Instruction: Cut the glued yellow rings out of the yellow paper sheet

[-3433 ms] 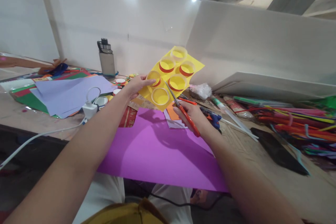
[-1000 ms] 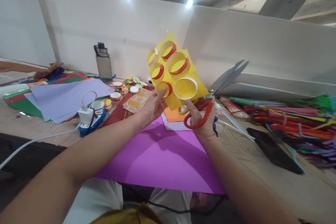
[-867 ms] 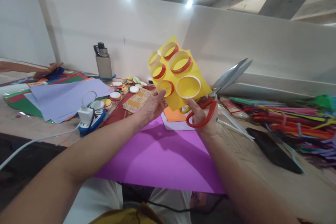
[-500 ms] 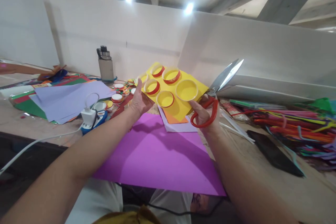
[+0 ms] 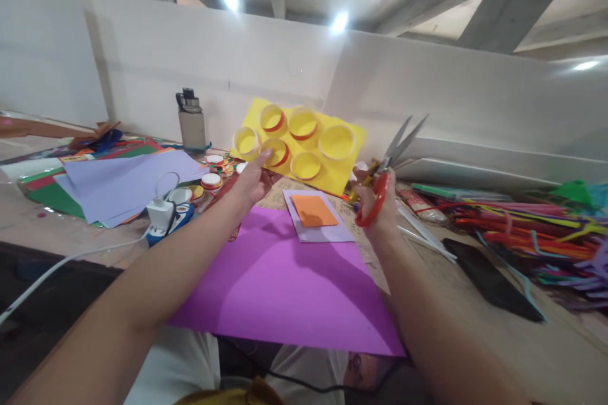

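A yellow sheet (image 5: pixel 325 178) with several shallow paper rings standing on it, some red-edged, is held up and tilted over the table. My left hand (image 5: pixel 259 180) grips its lower left edge, the thumb on top by a ring. In my right hand (image 5: pixel 377 205) are red-handled scissors (image 5: pixel 398 144), blades slightly parted and pointing up and away. That hand is just right of the sheet's right corner. Below lie an orange paper piece (image 5: pixel 314 211) and a lilac paper piece (image 5: pixel 327 234) beneath it, partly over a large purple sheet (image 5: pixel 285 291).
On the left are lilac sheets (image 5: pixel 128 183), a bottle (image 5: pixel 192 123), a white plug (image 5: pixel 160 211) on a blue socket block, and several round lids (image 5: pixel 211 180). At right lie a black phone-like slab (image 5: pixel 494 280) and many coloured pipe cleaners (image 5: pixel 517 221).
The yellow sheet has swung up and left, uncovering the orange and lilac pieces. My right hand has come off its corner, still holding the scissors, whose blades have spread a little.
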Demonstrator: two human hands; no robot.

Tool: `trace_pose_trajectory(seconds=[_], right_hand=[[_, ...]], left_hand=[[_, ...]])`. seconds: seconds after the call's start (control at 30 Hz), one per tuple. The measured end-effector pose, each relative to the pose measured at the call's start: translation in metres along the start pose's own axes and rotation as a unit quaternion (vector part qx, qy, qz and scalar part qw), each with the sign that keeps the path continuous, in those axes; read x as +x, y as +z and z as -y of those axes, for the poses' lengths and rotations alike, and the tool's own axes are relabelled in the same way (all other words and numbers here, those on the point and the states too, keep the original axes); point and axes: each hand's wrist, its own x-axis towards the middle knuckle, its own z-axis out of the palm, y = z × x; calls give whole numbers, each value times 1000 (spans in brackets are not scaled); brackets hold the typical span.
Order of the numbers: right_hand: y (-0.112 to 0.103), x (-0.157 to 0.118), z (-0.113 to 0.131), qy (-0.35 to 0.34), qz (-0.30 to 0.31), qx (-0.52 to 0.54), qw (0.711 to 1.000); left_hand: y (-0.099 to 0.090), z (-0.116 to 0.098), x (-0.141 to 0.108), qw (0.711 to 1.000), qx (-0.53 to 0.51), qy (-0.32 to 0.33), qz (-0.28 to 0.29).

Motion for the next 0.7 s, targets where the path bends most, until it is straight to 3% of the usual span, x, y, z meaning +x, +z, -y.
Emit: trace_pose_trajectory(seconds=[0.07, 0.13, 0.33, 0.5, 0.7], right_hand=[[3, -5, 6, 7, -30, -14, 999], [7, -13, 17, 16, -15, -34, 999], [25, -40, 45, 42, 211, -144, 966], [38, -49, 53, 67, 275, -137, 949], [47, -56, 56, 162, 267, -24, 950]], left_hand=[[3, 0, 4, 997, -61, 26, -49], [6, -2, 6, 990, -104, 60, -68], [16, -1, 4, 984, -121, 85, -98], [28, 1, -6, 982, -149, 92, -70], [36, 8, -22, 988, -140, 69, -11]])
